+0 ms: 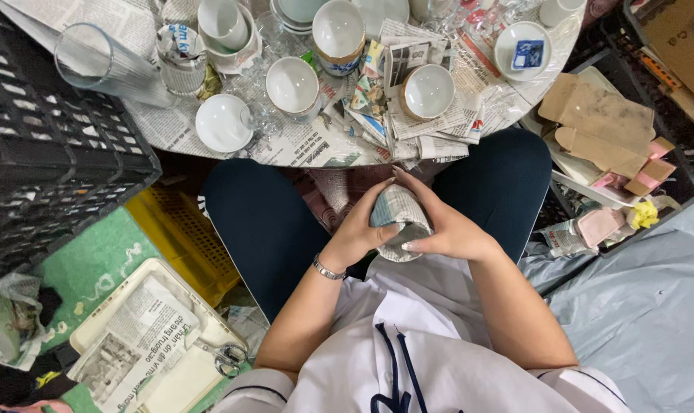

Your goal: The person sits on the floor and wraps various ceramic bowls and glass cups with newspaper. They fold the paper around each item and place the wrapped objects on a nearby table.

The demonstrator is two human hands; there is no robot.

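Item in hand: one small rounded object (399,222) fully covered in newspaper, held over the lap, just in front of the desk (301,145) edge.
Wrapping status: paper encloses it on every visible side; loose ends appear to be tucked at the underside, so this piece looks near finished.
Outstanding: several white bowls (428,91) and cups (223,23) stand unwrapped on the newspaper-covered desk, with a clear glass (106,65) lying at the far left.
Supplies: cut newspaper sheets (136,344) in a cream tray (94,325) on the floor, scissors (226,356) beside them.
Left hand (360,229): fingers closed around the bundle's left side, thumb pressed across its face; bracelet at the wrist.
Right hand (446,226): fingers curled over the top and right side, tips pressing the paper underneath.
Arms: both elbows bent, forearms converging at the lap.
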